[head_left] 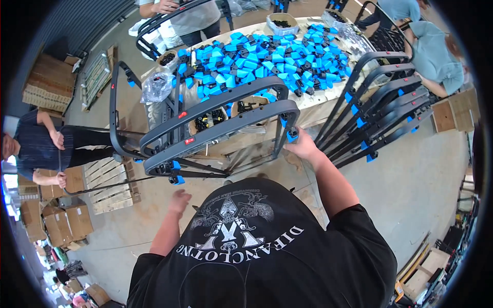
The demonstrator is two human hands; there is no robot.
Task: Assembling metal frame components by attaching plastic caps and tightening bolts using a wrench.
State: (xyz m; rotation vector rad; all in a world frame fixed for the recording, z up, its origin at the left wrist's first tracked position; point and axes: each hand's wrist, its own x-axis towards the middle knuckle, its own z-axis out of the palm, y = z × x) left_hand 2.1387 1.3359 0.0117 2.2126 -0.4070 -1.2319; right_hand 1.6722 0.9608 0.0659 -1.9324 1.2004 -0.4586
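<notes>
r hand [303, 146] grips grey frame [221, 128]; l hand [178, 201] free below

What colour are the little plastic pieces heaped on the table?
Bright blue, mixed with black parts: the plastic pieces cover the table, seen in the head view.

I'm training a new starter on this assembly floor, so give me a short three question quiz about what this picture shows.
1. True or false: the right hand grips the dark grey frame near a blue clip.
2. What does the left hand hold?
A. a blue clip
B. nothing
C. a cardboard box
3. Fill in: the table is heaped with small ____ and black parts.

Key:
1. True: its fingers are at the frame's right upright, beside the clip.
2. B: it hangs open below the frame, touching nothing.
3. Blue.
</notes>
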